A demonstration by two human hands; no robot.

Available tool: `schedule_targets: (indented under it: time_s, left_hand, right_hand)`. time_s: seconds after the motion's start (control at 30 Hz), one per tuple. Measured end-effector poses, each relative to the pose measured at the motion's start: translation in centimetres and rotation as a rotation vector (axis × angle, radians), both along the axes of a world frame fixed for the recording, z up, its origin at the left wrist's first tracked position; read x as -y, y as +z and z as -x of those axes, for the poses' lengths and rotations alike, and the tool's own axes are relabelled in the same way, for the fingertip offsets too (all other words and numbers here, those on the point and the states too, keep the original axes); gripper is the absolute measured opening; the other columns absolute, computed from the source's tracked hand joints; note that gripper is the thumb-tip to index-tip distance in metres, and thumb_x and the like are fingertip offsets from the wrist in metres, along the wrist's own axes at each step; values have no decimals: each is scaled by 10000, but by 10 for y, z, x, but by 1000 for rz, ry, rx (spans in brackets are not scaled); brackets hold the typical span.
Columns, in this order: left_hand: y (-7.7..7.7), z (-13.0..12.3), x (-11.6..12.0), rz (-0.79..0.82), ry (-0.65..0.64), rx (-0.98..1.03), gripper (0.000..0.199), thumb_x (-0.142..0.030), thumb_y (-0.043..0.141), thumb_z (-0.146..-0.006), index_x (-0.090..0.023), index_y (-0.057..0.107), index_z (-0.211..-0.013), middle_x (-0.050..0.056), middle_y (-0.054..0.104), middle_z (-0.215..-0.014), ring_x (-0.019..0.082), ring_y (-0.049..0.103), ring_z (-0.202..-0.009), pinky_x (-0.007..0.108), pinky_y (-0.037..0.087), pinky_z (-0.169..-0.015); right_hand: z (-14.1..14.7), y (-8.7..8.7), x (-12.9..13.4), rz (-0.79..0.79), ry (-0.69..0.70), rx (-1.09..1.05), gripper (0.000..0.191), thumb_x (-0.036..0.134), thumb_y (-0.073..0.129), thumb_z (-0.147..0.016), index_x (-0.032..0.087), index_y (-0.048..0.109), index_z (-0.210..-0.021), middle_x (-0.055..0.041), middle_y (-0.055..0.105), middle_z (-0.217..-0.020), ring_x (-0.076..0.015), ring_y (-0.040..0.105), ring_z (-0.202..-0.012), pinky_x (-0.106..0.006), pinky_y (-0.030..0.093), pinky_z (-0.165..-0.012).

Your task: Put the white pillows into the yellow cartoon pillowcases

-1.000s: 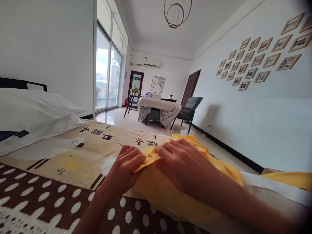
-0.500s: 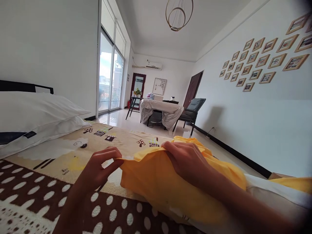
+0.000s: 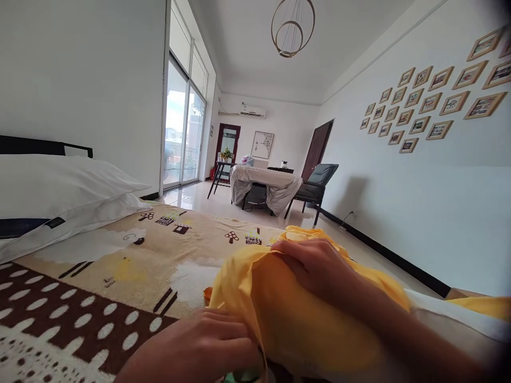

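A yellow fabric cover [image 3: 319, 324] is bunched across the right half of the bed, part of it raised between my hands. My right hand [image 3: 319, 266] is closed on its upper edge, fingers curled over the fold. Low in the middle, my left hand [image 3: 207, 340] has its fingers bent round the near edge of the cover. A bit of green shows beneath that hand, too little to name. Under the cover lies a beige and brown patterned blanket [image 3: 159, 250] with sheep, mushrooms and white spots.
White pillows [image 3: 72, 186] lie at the left by the black headboard [image 3: 35, 145]. Beyond the bed stand a covered table [image 3: 263, 173], a black chair [image 3: 315, 183] and a plant stand [image 3: 219, 178]. Framed pictures [image 3: 413, 98] hang on the right wall.
My left hand has moved down and to the right, carrying the cover's edge toward me. The cover's left part now folds over. My right hand keeps its hold in nearly the same place.
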State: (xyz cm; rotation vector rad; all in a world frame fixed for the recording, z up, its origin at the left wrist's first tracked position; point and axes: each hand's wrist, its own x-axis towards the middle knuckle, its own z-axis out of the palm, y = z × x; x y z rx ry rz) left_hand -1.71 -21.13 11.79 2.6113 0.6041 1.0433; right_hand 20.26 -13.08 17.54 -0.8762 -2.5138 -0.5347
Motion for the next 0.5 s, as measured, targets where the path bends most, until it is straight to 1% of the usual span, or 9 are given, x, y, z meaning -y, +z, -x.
schedule_targets:
  time_s: [0.03, 0.07, 0.1, 0.17, 0.2, 0.23, 0.3, 0.4, 0.5]
  left_hand:
    - [0, 5, -3, 73, -72, 27, 178, -265, 474, -905, -211, 618, -815, 2, 662, -760, 122, 606, -699, 202, 472, -656]
    - [0, 10, -8, 127, -76, 98, 201, -261, 442, -920, -218, 623, -844, 6, 662, -789, 122, 605, -725, 205, 473, -679]
    - [-2, 16, -15, 149, -19, 190, 200, -247, 427, -926, -227, 623, -890, 8, 658, -830, 120, 598, -759, 208, 469, -705]
    - [-7, 24, -31, 126, 182, 331, 164, -226, 485, -904, -252, 594, -1022, 13, 638, -956, 125, 572, -850, 221, 455, -770]
    - [-11, 25, -39, 98, 245, 335, 225, -223, 539, -876, -264, 564, -1096, 18, 619, -1033, 132, 556, -902, 231, 447, -806]
    - [-14, 25, -47, 78, 271, 302, 322, -225, 592, -845, -274, 530, -1158, 23, 594, -1102, 142, 539, -952, 243, 438, -844]
    - [-21, 20, -58, 67, 240, 215, 465, -235, 667, -791, -287, 487, -1216, 28, 548, -1190, 159, 512, -1039, 264, 420, -911]
    - [-28, 6, -66, 25, 265, 224, 471, -207, 700, -763, -270, 502, -1185, 35, 536, -1171, 167, 495, -1083, 267, 403, -938]
    - [-33, -8, -68, -100, 276, 261, 310, -128, 643, -794, -220, 566, -1080, 41, 562, -1044, 156, 514, -990, 260, 421, -869]
  right_hand:
    - [-2, 1, 1, -21, 10, -36, 267, 200, 383, -926, 199, 624, -809, -10, 621, -617, -119, 538, -557, -235, 302, -560]
    - [-4, 2, 1, -50, 25, -64, 280, 218, 375, -936, 198, 627, -816, -12, 620, -612, -120, 539, -554, -233, 309, -560]
    - [-7, 3, 2, -85, 44, -84, 287, 228, 372, -940, 197, 631, -818, -14, 618, -604, -121, 537, -552, -232, 315, -559]
    - [-11, 3, 2, -172, 77, -111, 288, 229, 380, -936, 193, 634, -805, -17, 609, -589, -123, 532, -550, -233, 324, -561]
    - [-12, 2, 2, -216, 89, -118, 286, 218, 387, -931, 189, 631, -784, -18, 602, -579, -123, 525, -546, -234, 328, -564]
    - [-13, 2, 2, -257, 97, -120, 282, 203, 396, -923, 184, 625, -759, -17, 591, -567, -122, 517, -541, -235, 330, -568]
    - [-13, 1, 2, -321, 108, -116, 271, 165, 413, -904, 172, 604, -712, -13, 566, -546, -119, 496, -524, -238, 331, -571]
    - [-10, 1, 2, -373, 126, -117, 252, 122, 425, -881, 162, 584, -691, -11, 556, -548, -121, 493, -530, -242, 333, -580]
    - [-6, 1, 3, -399, 151, -118, 232, 104, 430, -869, 160, 580, -701, -16, 577, -578, -120, 498, -548, -244, 336, -598]
